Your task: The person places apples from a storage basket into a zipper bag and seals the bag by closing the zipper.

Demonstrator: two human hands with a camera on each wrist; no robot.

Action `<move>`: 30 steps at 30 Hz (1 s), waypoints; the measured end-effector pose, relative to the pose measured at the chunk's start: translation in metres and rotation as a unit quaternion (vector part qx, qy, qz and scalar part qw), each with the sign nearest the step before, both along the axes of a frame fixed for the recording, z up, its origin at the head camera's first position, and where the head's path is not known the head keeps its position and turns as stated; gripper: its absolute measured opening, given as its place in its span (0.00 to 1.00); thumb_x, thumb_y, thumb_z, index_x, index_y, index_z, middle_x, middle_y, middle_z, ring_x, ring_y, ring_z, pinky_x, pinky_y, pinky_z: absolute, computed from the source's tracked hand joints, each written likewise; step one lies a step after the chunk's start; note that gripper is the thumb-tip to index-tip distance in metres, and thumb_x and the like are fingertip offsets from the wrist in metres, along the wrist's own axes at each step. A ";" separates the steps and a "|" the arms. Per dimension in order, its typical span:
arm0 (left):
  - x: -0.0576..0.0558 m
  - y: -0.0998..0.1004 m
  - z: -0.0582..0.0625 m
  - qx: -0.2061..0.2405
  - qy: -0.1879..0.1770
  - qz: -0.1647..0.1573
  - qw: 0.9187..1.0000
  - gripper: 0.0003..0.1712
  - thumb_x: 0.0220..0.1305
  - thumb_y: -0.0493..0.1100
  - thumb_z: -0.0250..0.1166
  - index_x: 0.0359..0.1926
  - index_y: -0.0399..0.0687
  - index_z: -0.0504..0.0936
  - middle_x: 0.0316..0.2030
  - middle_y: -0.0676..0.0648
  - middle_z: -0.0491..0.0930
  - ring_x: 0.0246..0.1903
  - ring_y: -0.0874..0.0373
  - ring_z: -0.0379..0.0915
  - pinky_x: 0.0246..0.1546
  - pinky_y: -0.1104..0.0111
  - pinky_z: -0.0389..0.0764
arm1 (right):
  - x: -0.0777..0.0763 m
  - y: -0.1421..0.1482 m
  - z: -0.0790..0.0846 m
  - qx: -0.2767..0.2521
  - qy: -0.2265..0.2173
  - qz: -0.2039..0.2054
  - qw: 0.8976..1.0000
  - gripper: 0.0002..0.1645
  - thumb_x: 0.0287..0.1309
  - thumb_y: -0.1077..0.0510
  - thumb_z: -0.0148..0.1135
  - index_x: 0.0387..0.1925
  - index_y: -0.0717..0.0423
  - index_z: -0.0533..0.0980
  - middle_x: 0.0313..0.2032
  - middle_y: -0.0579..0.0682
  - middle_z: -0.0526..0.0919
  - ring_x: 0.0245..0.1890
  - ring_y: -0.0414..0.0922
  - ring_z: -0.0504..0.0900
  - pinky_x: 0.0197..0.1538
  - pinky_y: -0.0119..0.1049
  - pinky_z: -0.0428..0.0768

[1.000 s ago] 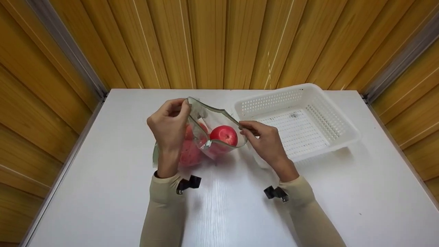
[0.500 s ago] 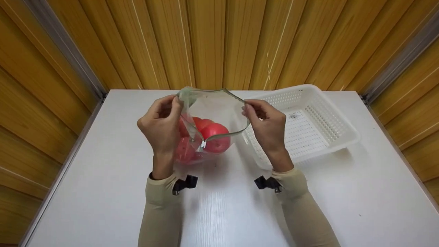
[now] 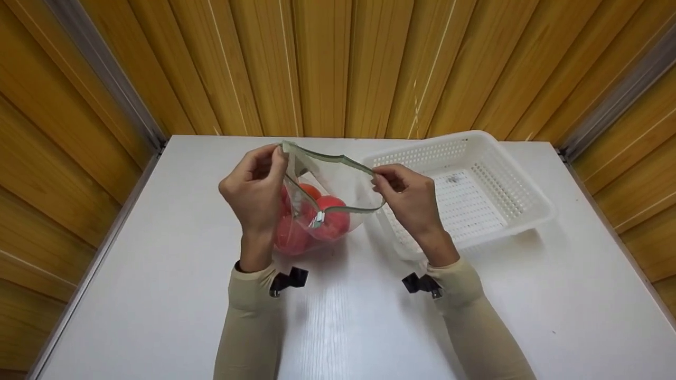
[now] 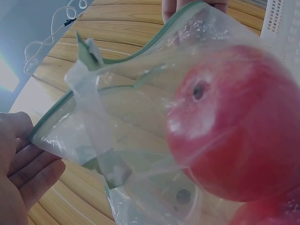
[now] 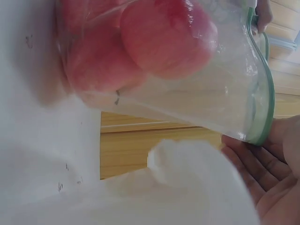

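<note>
A clear zipper bag [image 3: 355, 184] with a green rim stands on the table, its mouth spread wide. Several red apples [image 3: 331, 224] lie in its lower part; one apple [image 4: 234, 122] looms large through the film in the left wrist view. My left hand [image 3: 253, 187] pinches the rim's left end between thumb and fingertips. At the opposite end, my right hand [image 3: 409, 198] pinches the rim too. A small white slider [image 3: 319, 216] sits on the near edge of the mouth. In the right wrist view the apples [image 5: 168, 37] rest near the bag's bottom.
A white perforated plastic basket [image 3: 528, 195] stands to the right, partly behind my right hand. The white table [image 3: 158, 274] meets a wood-patterned panel wall [image 3: 327, 68] at the back, with side panels left and right.
Both hands have lifted the bag's mouth and drawn it wider, then lowered it slightly. The bag stands more upright and the apples inside have shifted. The basket has stayed in place.
</note>
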State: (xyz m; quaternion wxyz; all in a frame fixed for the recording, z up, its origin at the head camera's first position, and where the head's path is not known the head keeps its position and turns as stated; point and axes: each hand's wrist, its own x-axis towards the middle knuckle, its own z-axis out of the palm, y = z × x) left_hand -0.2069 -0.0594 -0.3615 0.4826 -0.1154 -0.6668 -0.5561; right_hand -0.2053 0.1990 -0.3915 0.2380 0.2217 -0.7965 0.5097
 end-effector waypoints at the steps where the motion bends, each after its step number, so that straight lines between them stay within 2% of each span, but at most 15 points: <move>1: 0.000 -0.001 0.000 0.000 -0.003 0.002 1.000 0.04 0.65 0.33 0.72 0.37 0.36 0.93 0.30 0.49 0.90 0.23 0.57 0.81 0.29 0.74 0.82 | 0.000 0.001 0.001 0.004 -0.006 0.008 1.000 0.07 0.67 0.70 0.68 0.45 0.67 0.87 0.33 0.54 0.90 0.30 0.47 0.89 0.34 0.29 0.85; 4: 0.002 -0.005 0.001 -0.007 -0.014 -0.009 1.000 0.04 0.65 0.33 0.72 0.38 0.36 0.92 0.30 0.48 0.90 0.23 0.58 0.81 0.29 0.75 0.81 | -0.003 0.000 0.007 -0.003 0.000 0.013 1.000 0.07 0.66 0.72 0.68 0.43 0.66 0.87 0.31 0.52 0.90 0.28 0.47 0.88 0.34 0.28 0.85; 6: 0.003 -0.008 0.004 -0.008 -0.006 -0.016 1.000 0.04 0.65 0.32 0.72 0.37 0.35 0.92 0.30 0.48 0.90 0.23 0.58 0.81 0.28 0.76 0.80 | -0.005 -0.003 0.010 -0.034 0.038 -0.002 0.999 0.08 0.65 0.73 0.68 0.43 0.66 0.87 0.32 0.52 0.90 0.28 0.47 0.88 0.34 0.28 0.85; 9: 0.005 -0.012 0.009 0.000 0.036 0.004 0.999 0.03 0.64 0.30 0.72 0.38 0.33 0.92 0.31 0.47 0.90 0.24 0.56 0.82 0.30 0.74 0.83 | -0.006 -0.012 0.010 -0.063 0.105 -0.031 0.992 0.08 0.65 0.73 0.68 0.43 0.66 0.87 0.34 0.52 0.90 0.30 0.48 0.89 0.36 0.30 0.86; 11: 0.004 -0.014 0.011 0.009 0.054 0.020 0.998 0.04 0.64 0.30 0.72 0.38 0.33 0.92 0.32 0.47 0.91 0.25 0.54 0.84 0.30 0.73 0.84 | -0.007 -0.017 0.008 -0.067 0.118 -0.035 0.990 0.08 0.65 0.73 0.68 0.44 0.66 0.87 0.35 0.53 0.90 0.31 0.48 0.90 0.37 0.30 0.86; 12: 0.004 -0.015 0.011 0.011 0.055 0.027 0.998 0.04 0.65 0.30 0.72 0.38 0.33 0.92 0.33 0.47 0.91 0.25 0.54 0.84 0.30 0.72 0.84 | -0.008 -0.018 0.006 -0.063 0.110 -0.029 0.991 0.08 0.65 0.73 0.68 0.44 0.66 0.87 0.35 0.53 0.90 0.31 0.49 0.90 0.38 0.29 0.86; 17: 0.000 -0.013 0.007 -0.011 -0.001 -0.005 1.000 0.03 0.66 0.31 0.72 0.38 0.34 0.92 0.31 0.48 0.91 0.24 0.56 0.83 0.29 0.75 0.81 | -0.007 -0.016 0.001 -0.027 0.049 -0.017 0.998 0.08 0.65 0.73 0.67 0.44 0.66 0.87 0.34 0.52 0.90 0.30 0.47 0.89 0.36 0.27 0.84; 23: -0.002 -0.006 0.003 -0.037 -0.022 -0.035 0.998 0.05 0.67 0.34 0.73 0.40 0.36 0.93 0.33 0.47 0.91 0.25 0.55 0.83 0.32 0.74 0.84 | -0.005 -0.008 0.005 0.043 -0.002 -0.018 0.999 0.10 0.65 0.71 0.69 0.47 0.66 0.86 0.37 0.53 0.90 0.35 0.47 0.89 0.41 0.32 0.86; 26: -0.003 -0.004 0.000 -0.042 -0.027 -0.039 0.998 0.05 0.67 0.34 0.73 0.40 0.36 0.93 0.32 0.48 0.91 0.25 0.57 0.83 0.31 0.74 0.84 | -0.005 -0.006 0.008 0.091 0.027 -0.011 0.995 0.13 0.64 0.68 0.71 0.50 0.66 0.85 0.44 0.55 0.88 0.44 0.48 0.87 0.49 0.38 0.86; 30: -0.005 -0.001 -0.002 -0.045 -0.032 -0.047 0.997 0.05 0.67 0.35 0.73 0.40 0.36 0.93 0.33 0.48 0.91 0.25 0.56 0.84 0.31 0.75 0.83 | -0.002 -0.005 0.015 0.126 0.108 0.041 0.985 0.22 0.62 0.62 0.78 0.55 0.65 0.84 0.54 0.56 0.86 0.57 0.50 0.84 0.61 0.42 0.81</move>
